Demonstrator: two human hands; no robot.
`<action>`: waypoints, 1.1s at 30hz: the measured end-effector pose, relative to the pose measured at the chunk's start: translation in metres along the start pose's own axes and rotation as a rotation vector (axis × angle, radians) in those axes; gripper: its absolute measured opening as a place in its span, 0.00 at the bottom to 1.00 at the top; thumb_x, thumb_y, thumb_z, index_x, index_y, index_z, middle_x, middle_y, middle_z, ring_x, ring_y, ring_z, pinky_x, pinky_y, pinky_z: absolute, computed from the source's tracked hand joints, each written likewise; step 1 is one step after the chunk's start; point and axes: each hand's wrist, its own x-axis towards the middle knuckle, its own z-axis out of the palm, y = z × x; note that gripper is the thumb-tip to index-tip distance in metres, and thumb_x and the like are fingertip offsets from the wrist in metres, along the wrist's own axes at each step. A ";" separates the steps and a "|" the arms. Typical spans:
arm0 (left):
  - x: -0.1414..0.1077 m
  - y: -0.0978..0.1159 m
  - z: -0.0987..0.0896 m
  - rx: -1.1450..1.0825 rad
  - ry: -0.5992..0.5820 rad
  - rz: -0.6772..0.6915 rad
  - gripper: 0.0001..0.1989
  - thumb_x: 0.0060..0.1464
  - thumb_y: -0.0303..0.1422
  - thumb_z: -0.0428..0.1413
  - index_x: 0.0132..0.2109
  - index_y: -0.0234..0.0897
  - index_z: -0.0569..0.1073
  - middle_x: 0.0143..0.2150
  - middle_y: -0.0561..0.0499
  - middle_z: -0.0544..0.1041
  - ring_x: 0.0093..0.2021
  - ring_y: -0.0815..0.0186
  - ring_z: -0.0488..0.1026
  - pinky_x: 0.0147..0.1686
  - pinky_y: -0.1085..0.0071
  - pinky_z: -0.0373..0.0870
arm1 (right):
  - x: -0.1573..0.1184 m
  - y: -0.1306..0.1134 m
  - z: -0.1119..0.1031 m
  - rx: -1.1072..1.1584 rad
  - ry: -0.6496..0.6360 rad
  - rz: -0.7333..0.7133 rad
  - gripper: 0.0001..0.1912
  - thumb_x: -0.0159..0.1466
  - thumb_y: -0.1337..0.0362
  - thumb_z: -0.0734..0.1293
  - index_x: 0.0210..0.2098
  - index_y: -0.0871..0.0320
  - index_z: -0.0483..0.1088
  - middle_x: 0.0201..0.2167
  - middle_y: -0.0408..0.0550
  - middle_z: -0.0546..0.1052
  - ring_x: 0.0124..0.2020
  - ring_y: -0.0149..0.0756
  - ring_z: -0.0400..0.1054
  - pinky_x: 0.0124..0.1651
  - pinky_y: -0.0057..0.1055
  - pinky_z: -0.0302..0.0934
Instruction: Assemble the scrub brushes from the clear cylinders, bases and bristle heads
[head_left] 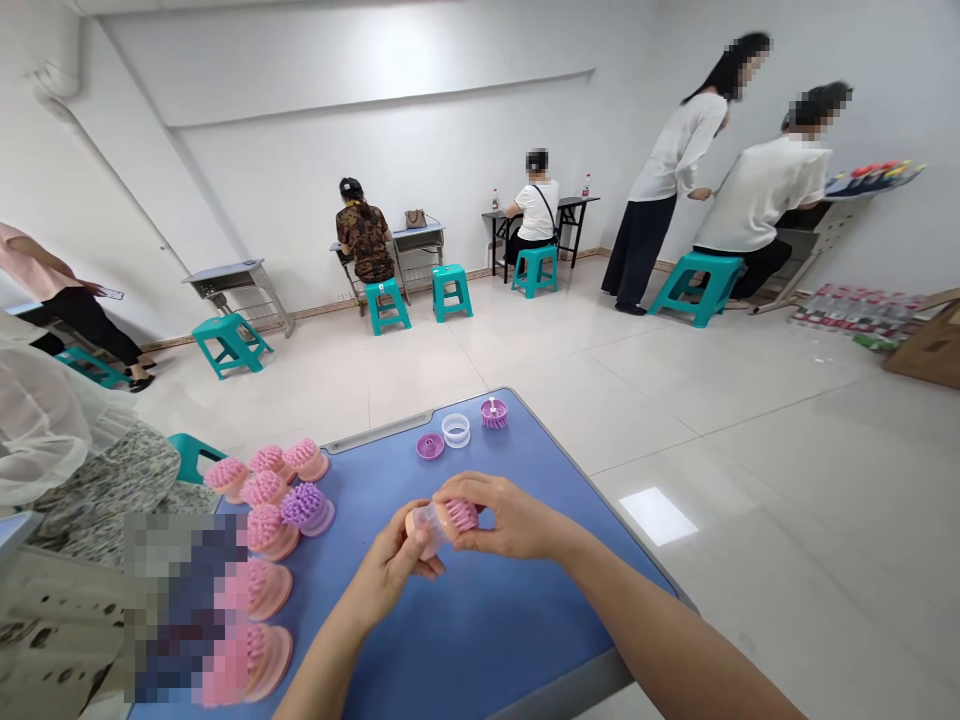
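Both my hands are raised over a blue tabletop (480, 640). My left hand (391, 574) and my right hand (499, 515) grip a pink bristled brush (460, 516) from either side, and a translucent pale cup (427, 528) sits against its back. Fingers hide part of it. Nearer the far corner lie a purple disc (430, 446), a clear plastic ring (455, 430) and a purple bristled piece (494, 412) with a small white peg. Left of my hands stand several pink brushes (259, 590) and a purple brush (306, 508).
A seated person in a sheer white top and patterned skirt (75, 470) is at the table's left, partly behind a pixelated patch. Teal stools (232, 343), desks and other people line the walls. A cardboard box (930, 345) and bottled water (847, 315) are at right.
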 end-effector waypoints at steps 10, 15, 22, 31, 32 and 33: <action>-0.003 -0.004 0.003 0.157 0.054 0.093 0.25 0.50 0.40 0.56 0.52 0.37 0.62 0.37 0.50 0.72 0.35 0.63 0.69 0.35 0.69 0.68 | 0.000 0.003 0.001 0.019 -0.089 0.277 0.20 0.56 0.61 0.68 0.47 0.55 0.66 0.37 0.45 0.73 0.34 0.34 0.67 0.32 0.28 0.62; -0.005 0.002 0.004 0.279 0.120 0.150 0.24 0.46 0.36 0.59 0.50 0.37 0.64 0.33 0.51 0.72 0.33 0.63 0.70 0.32 0.70 0.68 | 0.004 0.009 0.012 0.304 -0.082 0.460 0.15 0.63 0.53 0.59 0.35 0.59 0.66 0.24 0.41 0.70 0.21 0.27 0.65 0.24 0.25 0.60; -0.003 0.000 0.003 0.221 0.168 0.128 0.20 0.49 0.39 0.56 0.47 0.35 0.65 0.23 0.57 0.67 0.22 0.71 0.62 0.22 0.76 0.58 | 0.001 0.012 0.014 0.440 -0.048 0.427 0.33 0.55 0.57 0.69 0.57 0.54 0.54 0.40 0.46 0.70 0.38 0.35 0.68 0.40 0.34 0.66; -0.003 -0.007 0.003 0.167 0.112 0.179 0.23 0.45 0.34 0.59 0.49 0.37 0.66 0.33 0.52 0.73 0.30 0.66 0.70 0.31 0.71 0.68 | 0.003 0.011 0.008 0.380 -0.105 0.451 0.23 0.50 0.70 0.70 0.45 0.56 0.65 0.31 0.41 0.70 0.32 0.33 0.67 0.36 0.31 0.64; -0.003 -0.008 0.004 0.176 0.118 0.192 0.22 0.45 0.34 0.59 0.49 0.38 0.66 0.33 0.52 0.73 0.30 0.65 0.71 0.31 0.71 0.69 | 0.003 0.011 0.008 0.379 -0.104 0.445 0.22 0.50 0.69 0.70 0.45 0.56 0.65 0.31 0.41 0.70 0.32 0.32 0.66 0.36 0.31 0.63; -0.003 -0.009 0.004 0.184 0.127 0.205 0.22 0.45 0.34 0.59 0.49 0.38 0.66 0.33 0.51 0.73 0.30 0.65 0.71 0.31 0.70 0.69 | 0.003 0.011 0.008 0.378 -0.104 0.438 0.22 0.51 0.69 0.69 0.45 0.56 0.65 0.31 0.41 0.70 0.31 0.32 0.66 0.36 0.31 0.63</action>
